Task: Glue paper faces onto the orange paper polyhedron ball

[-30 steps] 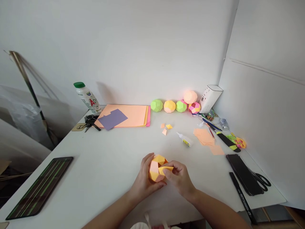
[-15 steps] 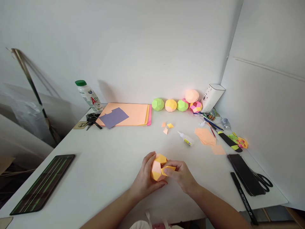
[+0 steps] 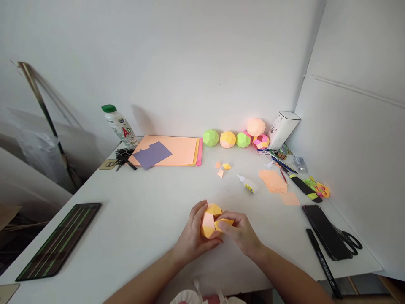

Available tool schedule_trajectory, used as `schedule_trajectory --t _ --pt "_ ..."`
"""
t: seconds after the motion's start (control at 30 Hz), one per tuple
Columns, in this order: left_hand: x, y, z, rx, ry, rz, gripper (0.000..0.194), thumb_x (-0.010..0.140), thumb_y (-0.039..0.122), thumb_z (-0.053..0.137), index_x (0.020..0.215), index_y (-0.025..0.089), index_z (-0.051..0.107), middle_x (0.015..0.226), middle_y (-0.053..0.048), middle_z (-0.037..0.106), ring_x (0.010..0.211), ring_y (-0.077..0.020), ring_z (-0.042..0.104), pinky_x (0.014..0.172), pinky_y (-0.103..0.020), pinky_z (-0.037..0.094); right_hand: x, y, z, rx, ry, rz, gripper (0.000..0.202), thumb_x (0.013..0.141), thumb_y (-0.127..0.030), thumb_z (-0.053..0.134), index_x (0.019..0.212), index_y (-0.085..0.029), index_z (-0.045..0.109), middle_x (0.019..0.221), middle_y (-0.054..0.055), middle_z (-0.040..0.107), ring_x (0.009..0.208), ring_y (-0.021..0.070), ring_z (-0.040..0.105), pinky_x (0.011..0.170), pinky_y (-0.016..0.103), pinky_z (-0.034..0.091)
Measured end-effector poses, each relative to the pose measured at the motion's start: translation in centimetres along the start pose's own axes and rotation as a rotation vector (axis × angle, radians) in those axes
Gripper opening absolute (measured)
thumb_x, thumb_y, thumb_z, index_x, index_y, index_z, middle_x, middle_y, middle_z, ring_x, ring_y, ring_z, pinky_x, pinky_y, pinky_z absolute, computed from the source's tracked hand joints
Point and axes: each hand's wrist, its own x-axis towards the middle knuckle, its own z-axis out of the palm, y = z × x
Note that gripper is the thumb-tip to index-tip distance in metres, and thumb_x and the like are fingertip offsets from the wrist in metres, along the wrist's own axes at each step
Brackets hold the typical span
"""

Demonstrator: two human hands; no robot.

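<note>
A faceted paper ball [image 3: 208, 220] in peach and yellow is held above the white table near its front edge. My left hand [image 3: 193, 236] wraps round its left side and underside. On the ball's right side, my right hand [image 3: 242, 234] pinches a yellow paper flap [image 3: 225, 222] between thumb and fingers. A dark gap shows in the ball beside those fingertips. Beyond the hands lie a small yellow paper piece [image 3: 227, 166], two small peach pieces [image 3: 220, 172] and a white glue bottle [image 3: 247, 184] on its side.
Several finished paper balls [image 3: 228, 139] line the wall. Peach sheets [image 3: 169, 150] and a white bottle [image 3: 122, 126] stand back left. At right are peach scraps [image 3: 272, 180], a cutter [image 3: 305, 188], a black phone-like object [image 3: 325, 232], scissors [image 3: 349, 241] and a marker [image 3: 323, 261]. A dark striped panel [image 3: 60, 240] lies left.
The view has shifted slightly. Both hands keep nearly the same hold on the ball, and the yellow flap under my right fingers sits slightly closer against it.
</note>
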Motion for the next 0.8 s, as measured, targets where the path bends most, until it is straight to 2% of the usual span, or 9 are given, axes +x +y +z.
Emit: schedule_trajectory --t 0.2,0.4,0.57,0.8 --pt "-0.1 0.0 0.0 0.014 0.01 -0.006 0.088 0.069 0.03 0.076 0.137 0.023 0.021 0.138 -0.019 0.029 0.129 -0.0363 0.034 0.098 -0.055 0.043 -0.1 -0.1 0.0 -0.006 -0.007 -0.014 0.01 0.074 -0.022 0.063 0.072 -0.016 0.07 0.079 0.003 0.065 0.079 0.0183 0.057 0.072 0.029 0.045" --pt "0.1 0.1 -0.1 0.018 -0.004 0.016 0.089 0.069 0.032 0.076 0.138 0.023 0.02 0.138 -0.02 0.028 0.128 -0.0363 0.036 0.097 -0.054 0.044 0.0 0.1 0.0 0.01 -0.014 0.046 0.013 0.074 -0.025 0.061 0.072 -0.014 0.068 0.071 0.002 0.062 0.071 0.0174 0.057 0.067 0.029 0.045" --pt "0.1 0.2 -0.1 0.029 -0.014 0.019 0.09 0.069 0.033 0.076 0.138 0.025 0.018 0.138 -0.019 0.027 0.128 -0.0377 0.036 0.096 -0.055 0.045 0.1 0.3 -0.3 -0.029 0.003 0.044 0.012 0.075 -0.028 0.064 0.078 -0.016 0.065 0.075 0.0 0.059 0.069 0.0141 0.055 0.063 0.026 0.044" --pt "0.2 0.1 -0.2 0.035 -0.022 0.009 0.093 0.069 0.037 0.076 0.139 0.026 0.016 0.137 -0.02 0.027 0.127 -0.04 0.036 0.095 -0.059 0.045 0.4 -0.7 -2.0 -0.084 -0.074 0.044 0.026 0.079 -0.042 0.065 0.088 -0.018 0.062 0.087 0.004 0.065 0.081 0.017 0.059 0.072 0.029 0.047"
